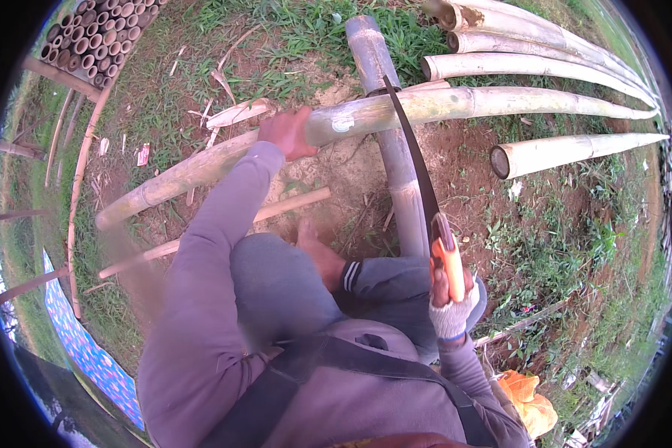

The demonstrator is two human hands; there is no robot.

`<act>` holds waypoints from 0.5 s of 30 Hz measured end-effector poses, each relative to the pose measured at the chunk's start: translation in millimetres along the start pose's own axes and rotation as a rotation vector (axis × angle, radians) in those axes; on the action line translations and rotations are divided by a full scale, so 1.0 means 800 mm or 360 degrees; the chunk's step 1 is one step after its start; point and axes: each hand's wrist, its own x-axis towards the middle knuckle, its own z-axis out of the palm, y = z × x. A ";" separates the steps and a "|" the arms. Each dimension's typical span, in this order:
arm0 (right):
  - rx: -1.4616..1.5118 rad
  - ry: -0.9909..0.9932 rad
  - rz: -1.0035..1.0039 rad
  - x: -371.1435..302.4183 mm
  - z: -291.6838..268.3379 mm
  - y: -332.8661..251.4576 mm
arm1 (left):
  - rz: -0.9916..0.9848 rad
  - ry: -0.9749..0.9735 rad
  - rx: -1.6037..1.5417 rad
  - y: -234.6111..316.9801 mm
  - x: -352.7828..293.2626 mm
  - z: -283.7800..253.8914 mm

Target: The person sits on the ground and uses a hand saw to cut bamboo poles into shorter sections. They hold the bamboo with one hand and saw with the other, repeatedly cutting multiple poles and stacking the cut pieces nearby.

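Note:
A long bamboo pole (493, 103) lies across a thicker bamboo log (398, 160) on the ground. My left hand (287, 134) is closed over the pole, left of where it crosses the log. In my gloved right hand (452, 299) is the orange handle of a hand saw (417, 149). The saw's dark blade reaches up and away from me, its far end against the pole just at the log. Whether the teeth are sunk into the bamboo I cannot make out.
Several cut bamboo poles (537, 66) lie at the far right, and another pole (560, 154) nearer. A split bamboo strip (291, 203) lies by my bare foot (321, 254). Stacked bamboo ends (97, 37) stand far left. An orange cloth-like thing (529, 403) is at lower right.

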 end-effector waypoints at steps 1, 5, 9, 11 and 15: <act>0.0035 -0.0030 0.0033 -0.032 -0.017 0.006 | -0.0010 0.0002 -0.0007 -0.002 0.001 0.002; 0.0005 0.0058 -0.0069 0.096 0.057 0.006 | -0.0002 0.0052 -0.0001 0.002 0.001 0.006; 0.0287 0.0058 0.0161 0.203 0.102 -0.031 | 0.0039 0.0038 -0.0018 0.010 0.006 0.006; 0.0075 0.0071 -0.0007 0.149 0.081 -0.019 | 0.0021 -0.0010 -0.0049 0.006 0.002 0.005; -0.0444 -0.0070 -0.0509 0.004 -0.019 -0.006 | 0.0025 0.0063 -0.0080 -0.006 -0.005 0.004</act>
